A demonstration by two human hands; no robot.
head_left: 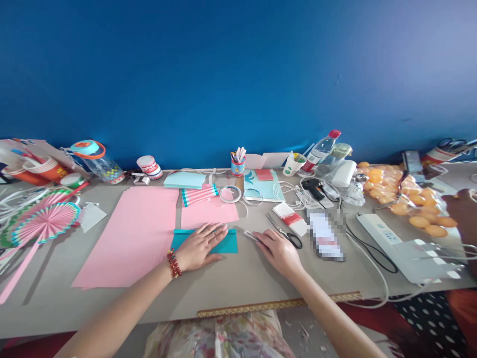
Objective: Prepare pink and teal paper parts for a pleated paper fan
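A person's left hand [201, 244], with 1 red bead bracelet [173, 263] at the wrist, lies flat and released, fingers spread, on 1 folded teal paper [229, 243] at the near middle of a grey table [238, 283]. The right hand [278, 251] rests palm down just beside it, fingertips at 1 small pale object [250, 234]; whether the fingers grip it cannot be told. Just beyond that hand lies 1 pair of scissors [286, 233].

The teal paper has 2 pink sheets about it: 1 large sheet [130, 238] to the left and 1 smaller sheet [210, 214] touching its far edge. Behind them sit 1 bundle of pink-and-teal pleated strips [199, 195], 2 tape rings [220, 195] and 1 cup of pens [237, 166].

At far left lies 1 pink pleated fan [48, 221]. At right are 1 water bottle [320, 149], 1 black glue gun [315, 188], 1 white power strip [380, 231] and 1 bag of orange balls [410, 199]. Another person's hand [464, 214] shows at the right edge.
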